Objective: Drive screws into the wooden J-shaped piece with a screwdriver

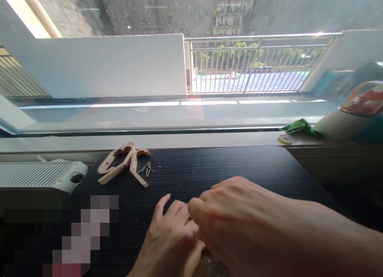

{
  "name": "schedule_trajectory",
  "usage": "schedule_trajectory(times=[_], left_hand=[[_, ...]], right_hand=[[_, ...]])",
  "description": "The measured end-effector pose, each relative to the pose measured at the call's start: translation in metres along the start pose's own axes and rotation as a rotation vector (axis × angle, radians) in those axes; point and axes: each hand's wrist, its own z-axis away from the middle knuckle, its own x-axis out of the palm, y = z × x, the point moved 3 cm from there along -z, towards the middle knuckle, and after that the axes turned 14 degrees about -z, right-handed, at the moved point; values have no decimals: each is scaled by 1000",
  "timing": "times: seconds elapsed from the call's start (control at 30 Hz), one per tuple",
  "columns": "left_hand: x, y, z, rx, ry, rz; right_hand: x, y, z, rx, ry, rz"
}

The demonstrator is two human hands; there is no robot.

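Closest to me is my right hand [239,221]. It comes in from the right side with its back facing up. Its fingers are curled in tight, and the tips press against my left hand [170,237]. My left hand sits just beside it, with bent fingers too and one finger poking up. Both hands are low over the black table [227,165], near its front edge.

Under my hands, right at the bottom of the view, a bit of a brown thing [209,266] peeks out. My hands cover most of it (so I cannot tell what it is). I also cannot tell if my fingers are really holding it or only touching it.

Farther back on the table, to the left, lie some flat wooden pieces [122,163] with curvy shapes. They touch each other. Just beside them on the right is a tiny pile of little nails [146,168].

Off the table on the left is a white ribbed box [38,175]. On the window sill at the right I see a green cloth [299,126] and a small yellow ring [285,139] near it. Through the window there is a metal railing [254,65].
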Motion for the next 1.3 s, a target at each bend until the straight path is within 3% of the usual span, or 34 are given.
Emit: schedule_trajectory(times=[0.13,0.5,0.77,0.9,1.1,1.3], left_hand=[[1,3,1,32,21,-19],[-21,20,8,-18,26,-98],[-21,21,18,-30,95,-102],[-22,22,18,-27,104,-127],[-21,23,17,-25,122,-139],[-17,21,16,-33,135,-124]], right_hand=[[2,-5,1,-11,8,122],[12,-19,5,-8,156,128],[14,-24,9,160,262,179],[12,-36,18,189,200,242],[7,-45,22,82,97,211],[14,-30,13,118,214,214]])
